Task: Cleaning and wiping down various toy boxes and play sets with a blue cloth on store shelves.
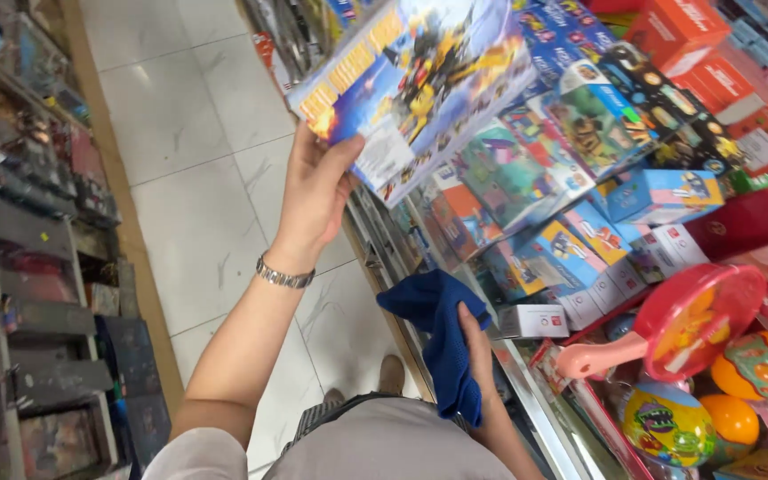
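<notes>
I've got my left hand (313, 191) wrapped around the near-left corner of the big toy box (415, 76), thumb on its printed face and fingers closed behind it, holding it up over the far end of the shelf of boxed toys (571, 240). The box's long axis runs from that grip away to the far right. My right hand (477, 356), lower and nearer, is clenched on the blue cloth (442, 333), which hangs just beside the shelf edge, well below the box.

The person wears a silver metal-link wristband (284, 275) on the left wrist, a short pale sleeve (196, 453) at the left shoulder, a light grey top and tan shoes (390, 373).
</notes>
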